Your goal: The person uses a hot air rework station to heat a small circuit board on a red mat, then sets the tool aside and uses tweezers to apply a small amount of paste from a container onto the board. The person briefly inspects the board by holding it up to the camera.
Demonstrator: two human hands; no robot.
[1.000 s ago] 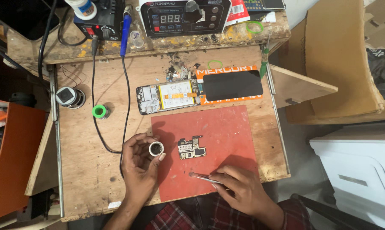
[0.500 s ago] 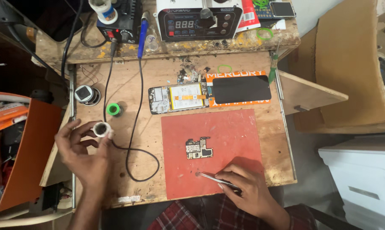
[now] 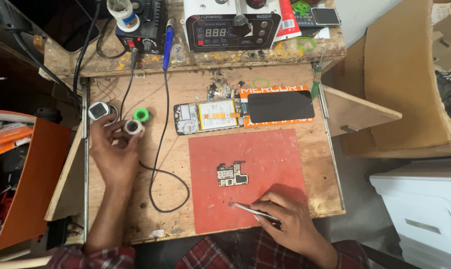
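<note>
My left hand holds a small white roll of tape at the left of the wooden bench, next to a green ring and a round white container. My right hand grips metal tweezers whose tips rest on the red work mat. A bare phone circuit board lies on the mat just above the tweezer tips. An opened phone body with its battery and a separate black screen lie side by side beyond the mat.
A black cable loops across the bench between my hands. A soldering station and a grey machine with a digital display stand on the back shelf. An orange bin sits at left, cardboard at right.
My left hand has carried the white tape roll from the mat's left edge to the far left of the bench, beside the green ring. My right hand stays on the tweezers.
</note>
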